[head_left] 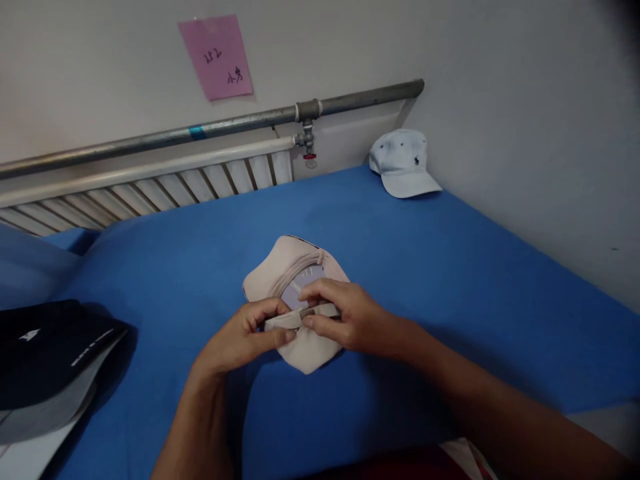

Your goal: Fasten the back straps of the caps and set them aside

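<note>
A pale pink baseball cap [273, 265] is held upside down over the blue sheet, its brim pointing away from me and its lining showing. My left hand [245, 337] pinches the left part of the back strap [284, 321] between thumb and fingers. On the right side of the same strap, my right hand [345, 317] closes thumb and index finger near a small buckle [307, 312]. Both hands are close together. The fingers partly hide the strap and the cap's opening.
A light blue cap [405, 163] sits at the back right corner by the wall. Stacked dark and grey caps [50, 353] lie at the left. Behind the blue sheet [190, 267] are a radiator [200, 183] and a metal pipe [250, 122]. A pink paper [217, 59] hangs above.
</note>
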Demonstrator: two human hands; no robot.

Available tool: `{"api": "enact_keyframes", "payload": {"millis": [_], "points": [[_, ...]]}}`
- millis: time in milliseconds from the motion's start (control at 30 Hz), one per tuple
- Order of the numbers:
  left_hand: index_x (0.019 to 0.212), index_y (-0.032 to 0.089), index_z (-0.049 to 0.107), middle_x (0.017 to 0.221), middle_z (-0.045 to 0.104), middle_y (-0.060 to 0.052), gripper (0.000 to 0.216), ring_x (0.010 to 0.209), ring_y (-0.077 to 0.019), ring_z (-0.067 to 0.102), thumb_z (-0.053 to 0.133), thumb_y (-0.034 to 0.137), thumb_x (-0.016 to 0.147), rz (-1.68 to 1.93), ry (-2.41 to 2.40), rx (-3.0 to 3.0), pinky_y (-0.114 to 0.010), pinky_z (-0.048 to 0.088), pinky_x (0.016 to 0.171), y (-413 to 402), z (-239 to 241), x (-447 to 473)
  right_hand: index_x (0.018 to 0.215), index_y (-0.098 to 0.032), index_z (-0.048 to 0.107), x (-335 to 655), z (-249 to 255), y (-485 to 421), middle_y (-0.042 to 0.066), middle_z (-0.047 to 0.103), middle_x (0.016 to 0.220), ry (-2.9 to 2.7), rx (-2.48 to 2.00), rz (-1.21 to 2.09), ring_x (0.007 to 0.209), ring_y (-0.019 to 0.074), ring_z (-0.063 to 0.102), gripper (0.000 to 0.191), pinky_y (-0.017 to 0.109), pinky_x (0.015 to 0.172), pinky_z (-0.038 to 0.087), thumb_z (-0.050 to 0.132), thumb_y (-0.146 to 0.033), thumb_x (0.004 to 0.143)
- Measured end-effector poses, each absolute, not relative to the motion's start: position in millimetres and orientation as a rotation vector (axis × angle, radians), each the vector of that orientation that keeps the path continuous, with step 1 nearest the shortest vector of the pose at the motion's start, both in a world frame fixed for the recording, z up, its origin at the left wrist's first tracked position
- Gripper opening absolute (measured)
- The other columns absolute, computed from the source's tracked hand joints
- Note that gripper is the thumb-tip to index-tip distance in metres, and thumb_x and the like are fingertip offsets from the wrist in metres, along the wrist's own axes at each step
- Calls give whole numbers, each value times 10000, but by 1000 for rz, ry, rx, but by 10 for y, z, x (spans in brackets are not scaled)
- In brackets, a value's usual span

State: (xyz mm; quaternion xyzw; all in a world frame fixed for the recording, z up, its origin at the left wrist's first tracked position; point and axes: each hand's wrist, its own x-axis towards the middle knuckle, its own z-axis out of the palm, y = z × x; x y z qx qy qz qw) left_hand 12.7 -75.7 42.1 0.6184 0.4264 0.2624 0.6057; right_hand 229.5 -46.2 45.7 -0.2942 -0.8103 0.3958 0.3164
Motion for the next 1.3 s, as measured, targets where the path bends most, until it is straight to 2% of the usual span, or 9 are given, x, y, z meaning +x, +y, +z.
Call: {"api": "enact_keyframes", "payload": {"millis": [100, 200, 333, 467, 633, 767, 967, 1167, 1300], "points": [[879, 165, 596, 766, 536, 15, 134, 705, -110, 477, 638, 280, 823, 626, 957, 1474, -231, 389, 637, -739, 400, 158, 1080, -154, 605, 2248, 475, -496, 92, 631, 1023, -2277, -561, 584, 924, 193, 559, 263, 339, 808, 456, 573, -170, 819], [883, 164, 585, 790, 529, 15, 99, 728, -109, 469, 597, 256, 848, 613, 956, 1518, -225, 388, 645, -719, 386, 158, 1020, -145, 636, 2212, 442, -504, 97, 623, 912, -2431, -551, 341, 822, 191, 548, 200, 338, 738, 456, 509, -173, 868], [855, 164, 574, 772, 521, 20, 46, 722, -109, 473, 595, 181, 817, 605, 955, 1470, -218, 390, 643, -691, 385, 143, 992, -143, 658, 2198, 366, -503, 77, 589, 824, -2455, -570, 209, 743, 170, 522, 204, 306, 675, 433, 484, -171, 888], [912, 165, 621, 833, 586, -1, 170, 778, -124, 534, 653, 138, 747, 658, 957, 1326, -233, 430, 695, -671, 398, 151, 1089, -186, 655, 2179, 302, -497, 55, 559, 793, -2400, -577, 94, 688, 148, 479, 269, 286, 638, 413, 466, -158, 900], [976, 185, 650, 851, 650, -1, 327, 752, -102, 578, 751, 132, 670, 783, 951, 1093, -217, 452, 696, -662, 369, 141, 1057, -196, 678, 2142, 266, -487, 71, 587, 831, -2366, -577, 77, 725, 152, 497, 280, 287, 664, 424, 433, -182, 923], [944, 180, 671, 822, 678, -4, 295, 757, -101, 608, 781, 182, 670, 817, 950, 1025, -212, 456, 713, -643, 340, 127, 1065, -199, 690, 2129, 266, -486, 92, 604, 860, -2393, -506, 127, 778, 179, 533, 307, 314, 697, 433, 414, -187, 931], [916, 171, 688, 742, 678, 11, 286, 628, -79, 582, 798, 189, 652, 901, 996, 1011, -193, 437, 618, -647, 334, 131, 1144, -171, 657, 2116, 269, -489, 120, 635, 913, -2369, -583, 61, 789, 202, 566, 337, 339, 689, 467, 388, -202, 943], [963, 186, 710, 889, 708, -37, 285, 798, -140, 631, 769, 227, 688, 931, 946, 1012, -238, 472, 737, -661, 338, 65, 1069, -160, 659, 2094, 222, -469, 106, 627, 951, -2166, -525, 76, 798, 164, 596, 275, 294, 696, 503, 464, -102, 884], [934, 186, 724, 811, 699, -25, 230, 712, -117, 610, 747, 272, 721, 914, 1045, 982, -220, 456, 681, -659, 356, 61, 997, -175, 650, 2078, 216, -467, 100, 622, 1019, -2162, -545, 74, 860, 169, 603, 221, 309, 747, 520, 484, -100, 873]]}}
